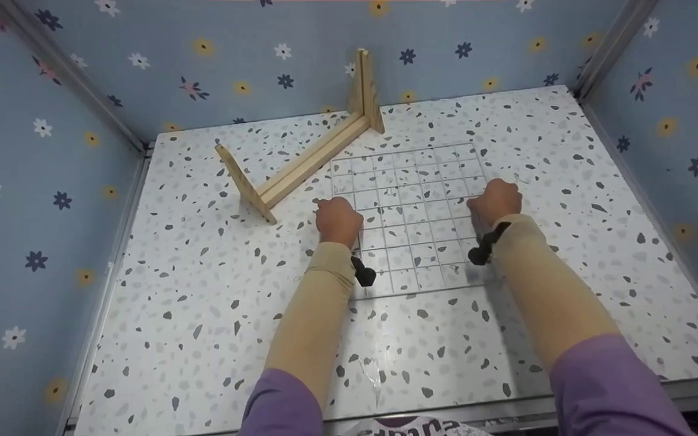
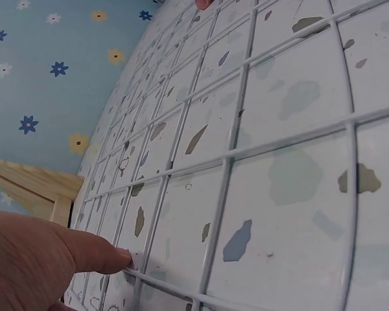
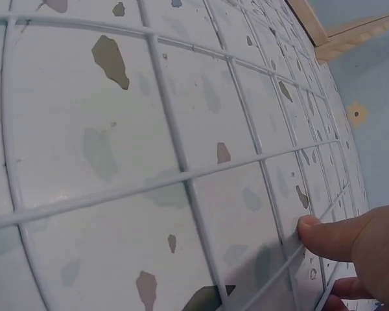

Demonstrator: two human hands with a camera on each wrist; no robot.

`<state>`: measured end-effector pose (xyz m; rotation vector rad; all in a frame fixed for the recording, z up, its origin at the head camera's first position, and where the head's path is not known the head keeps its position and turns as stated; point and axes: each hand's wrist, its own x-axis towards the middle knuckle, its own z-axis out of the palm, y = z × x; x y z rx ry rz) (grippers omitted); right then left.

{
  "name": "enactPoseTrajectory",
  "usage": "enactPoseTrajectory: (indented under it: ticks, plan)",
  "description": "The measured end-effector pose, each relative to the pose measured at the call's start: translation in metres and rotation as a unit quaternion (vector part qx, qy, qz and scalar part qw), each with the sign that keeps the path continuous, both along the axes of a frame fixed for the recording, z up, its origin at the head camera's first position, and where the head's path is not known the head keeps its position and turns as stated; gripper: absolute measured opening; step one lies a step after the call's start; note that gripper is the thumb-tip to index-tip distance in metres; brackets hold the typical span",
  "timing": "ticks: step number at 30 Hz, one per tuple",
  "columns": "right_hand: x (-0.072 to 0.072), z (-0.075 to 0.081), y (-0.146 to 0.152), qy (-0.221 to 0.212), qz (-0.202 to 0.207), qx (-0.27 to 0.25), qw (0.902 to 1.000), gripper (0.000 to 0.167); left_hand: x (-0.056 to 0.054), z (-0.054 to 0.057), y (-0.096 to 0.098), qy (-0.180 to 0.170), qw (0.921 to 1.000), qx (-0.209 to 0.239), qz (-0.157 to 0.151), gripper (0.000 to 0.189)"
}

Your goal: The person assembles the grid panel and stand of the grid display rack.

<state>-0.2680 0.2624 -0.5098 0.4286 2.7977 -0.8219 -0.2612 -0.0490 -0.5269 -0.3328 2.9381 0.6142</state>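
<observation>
A white wire grid panel [image 1: 415,218] lies flat or nearly so over the speckled tabletop, between both hands. My left hand [image 1: 339,220] grips its left edge wire; in the left wrist view the thumb [image 2: 97,254] presses on the outer wire. At the right edge, my right hand [image 1: 498,201] pinches the panel, thumb [image 3: 327,238] on top and fingers curled beneath, as the right wrist view shows. Behind the left hand stands a wooden frame [image 1: 315,160], a long bar joining two upright end pieces.
The speckled table [image 1: 203,339] is enclosed by blue flower-patterned walls [image 1: 300,60] at the back and both sides. A metal rail [image 1: 458,412] runs along its front edge. A scrap of clear film [image 1: 375,381] lies near the front.
</observation>
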Motion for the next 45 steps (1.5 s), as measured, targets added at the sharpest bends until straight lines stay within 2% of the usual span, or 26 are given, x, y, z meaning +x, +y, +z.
enactPoseTrajectory:
  ticks: [3, 6, 9, 12, 16, 20, 24, 28, 33, 39, 45]
  plan:
    - [0.002, 0.001, 0.001, -0.005, -0.012, -0.024, 0.9996, 0.034, -0.001, 0.001, -0.001, 0.006, 0.9999, 0.01, 0.003, 0.025]
    - [0.003, 0.002, 0.001, -0.014, -0.021, -0.034, 0.9991, 0.031, 0.0, 0.002, -0.002, 0.012, 0.9985, 0.053, 0.011, 0.023]
    - [0.002, 0.002, 0.0, -0.026, -0.017, -0.027, 0.9991, 0.034, 0.004, 0.001, -0.006, 0.008, 0.9935, 0.109, 0.033, 0.022]
    - [-0.001, 0.001, -0.001, -0.034, -0.009, -0.022, 0.9991, 0.038, 0.007, 0.001, -0.01, 0.003, 0.9902, 0.131, 0.048, 0.024]
    - [-0.002, 0.001, 0.0, -0.046, 0.0, -0.022, 0.9987, 0.037, 0.009, 0.001, -0.013, -0.01, 0.9916, 0.119, 0.048, 0.03]
    - [0.0, 0.005, -0.001, -0.037, 0.008, -0.014, 0.9992, 0.034, 0.008, 0.004, -0.015, -0.016, 0.9936, 0.104, 0.041, 0.03]
    - [0.0, 0.012, -0.002, -0.019, -0.003, -0.024, 0.9995, 0.038, 0.007, 0.009, -0.014, -0.018, 0.9931, 0.109, 0.04, 0.035]
    - [-0.002, 0.018, -0.003, -0.024, -0.016, -0.033, 0.999, 0.044, 0.005, 0.015, -0.012, -0.022, 0.9919, 0.116, 0.046, 0.035]
    - [-0.004, 0.023, -0.005, -0.036, -0.017, -0.06, 0.9974, 0.033, 0.001, 0.023, -0.011, -0.02, 0.9928, 0.107, 0.051, 0.027]
    - [-0.004, 0.031, -0.006, -0.015, -0.013, -0.066, 0.9976, 0.038, -0.001, 0.032, -0.009, -0.006, 0.9934, 0.099, 0.057, 0.039]
    - [-0.002, 0.04, -0.004, -0.001, -0.01, -0.057, 0.9983, 0.037, 0.001, 0.04, -0.01, 0.027, 0.9936, 0.104, 0.036, 0.056]
